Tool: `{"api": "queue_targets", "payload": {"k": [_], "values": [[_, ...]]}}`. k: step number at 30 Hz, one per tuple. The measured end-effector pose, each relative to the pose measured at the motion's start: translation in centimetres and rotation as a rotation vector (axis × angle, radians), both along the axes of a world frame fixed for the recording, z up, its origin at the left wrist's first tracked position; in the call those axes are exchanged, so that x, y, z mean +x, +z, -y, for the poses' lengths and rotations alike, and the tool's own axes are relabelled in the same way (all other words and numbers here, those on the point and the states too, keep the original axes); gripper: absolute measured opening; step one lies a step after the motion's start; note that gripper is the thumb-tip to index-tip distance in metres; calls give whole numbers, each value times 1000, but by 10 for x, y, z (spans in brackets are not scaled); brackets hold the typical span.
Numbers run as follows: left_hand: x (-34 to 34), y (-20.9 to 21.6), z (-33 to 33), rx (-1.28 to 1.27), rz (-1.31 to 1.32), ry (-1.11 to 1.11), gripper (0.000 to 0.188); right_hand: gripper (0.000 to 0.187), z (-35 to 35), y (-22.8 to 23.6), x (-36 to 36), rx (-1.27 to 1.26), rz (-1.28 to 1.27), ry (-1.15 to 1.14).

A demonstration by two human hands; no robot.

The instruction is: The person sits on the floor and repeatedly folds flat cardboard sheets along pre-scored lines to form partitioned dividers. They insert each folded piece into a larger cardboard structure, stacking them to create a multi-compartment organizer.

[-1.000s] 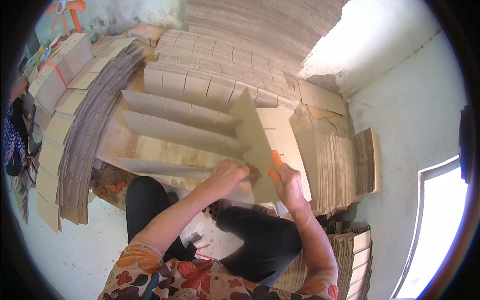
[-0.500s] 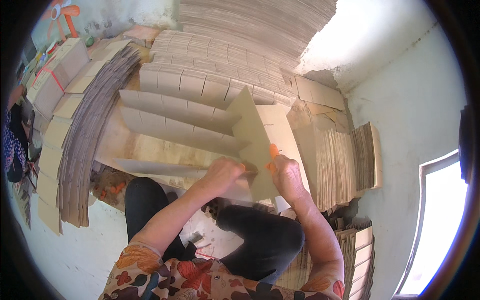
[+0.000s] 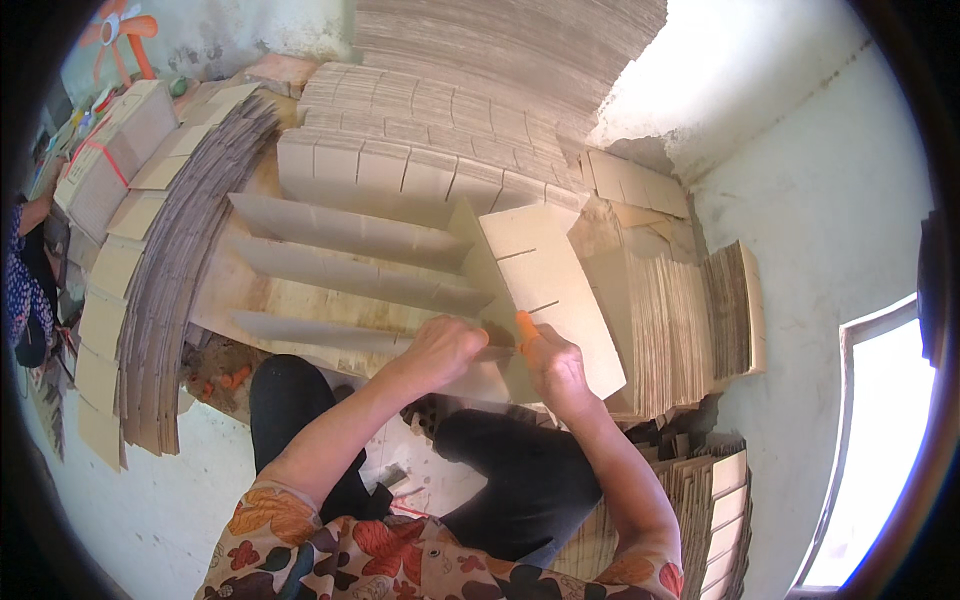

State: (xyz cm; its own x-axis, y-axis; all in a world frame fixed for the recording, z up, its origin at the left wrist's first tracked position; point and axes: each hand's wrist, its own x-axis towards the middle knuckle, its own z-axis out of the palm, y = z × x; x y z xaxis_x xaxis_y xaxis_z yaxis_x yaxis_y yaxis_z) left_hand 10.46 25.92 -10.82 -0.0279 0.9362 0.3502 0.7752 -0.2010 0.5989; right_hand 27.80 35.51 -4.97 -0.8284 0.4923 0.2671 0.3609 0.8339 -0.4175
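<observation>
A slotted cardboard strip stands tilted across three upright cardboard divider strips. My right hand grips the strip's lower end, with an orange cover on one fingertip. My left hand presses on the nearest divider strip where the tilted strip crosses it. The dividers stand in parallel rows on a flat cardboard sheet in front of my knees.
Piles of slotted cardboard strips rise behind the dividers. A curved stack of flat sheets lies on the left, more stacks on the right by the wall. Another person's sleeve shows at the far left. A window is lower right.
The tilted strip has turned so that its broad slotted face now shows. My left hand has slid along the nearest divider toward the crossing point. My right hand stays on the strip's lower end.
</observation>
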Motion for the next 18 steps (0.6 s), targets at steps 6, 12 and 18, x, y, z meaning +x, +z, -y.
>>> {"api": "queue_targets", "payload": {"k": [6,12,18], "values": [[-10,14,-2,-155,-60,-74,12,14,-14,8,-18,164,247,58],[-18,25,17,3,-115,56,25,27,-68,2,16,544,-85,-372],[-24,19,36,157,-170,158,35,39,-95,-10,60,-658,-99,-593]]}}
